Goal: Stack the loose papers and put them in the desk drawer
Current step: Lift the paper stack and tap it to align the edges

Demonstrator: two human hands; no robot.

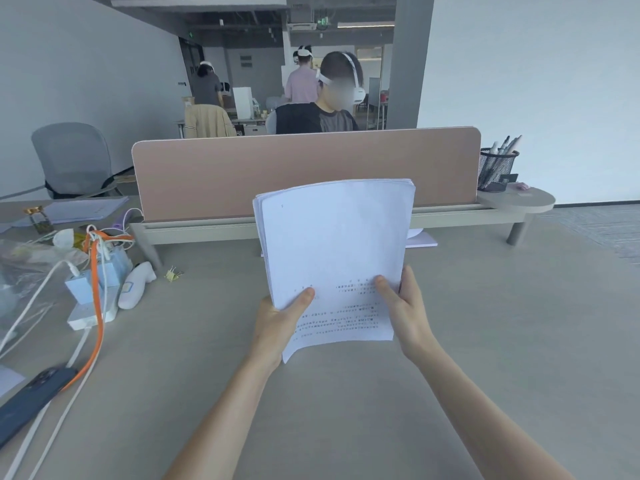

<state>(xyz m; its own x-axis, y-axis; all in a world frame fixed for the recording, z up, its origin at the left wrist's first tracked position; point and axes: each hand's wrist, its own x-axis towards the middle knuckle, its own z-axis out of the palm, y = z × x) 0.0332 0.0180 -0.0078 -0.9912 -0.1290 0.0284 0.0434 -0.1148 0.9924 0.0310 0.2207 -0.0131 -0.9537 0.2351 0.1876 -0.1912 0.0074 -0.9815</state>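
Note:
A stack of white printed papers (334,244) is held up above the grey desk (485,323), tilted with its top edge away from me. My left hand (280,323) grips its lower left corner, thumb on the front sheet. My right hand (407,306) grips the lower right edge, thumb on the printed text. More white paper (420,240) lies flat on the desk behind the stack, mostly hidden by it. No drawer is in view.
A pink divider panel (304,171) closes off the desk's far side. At left lie a power strip with white and orange cables (93,292), a white handheld device (136,284), a dark phone (31,400) and a binder clip (173,274). A mesh pen holder (497,168) stands far right.

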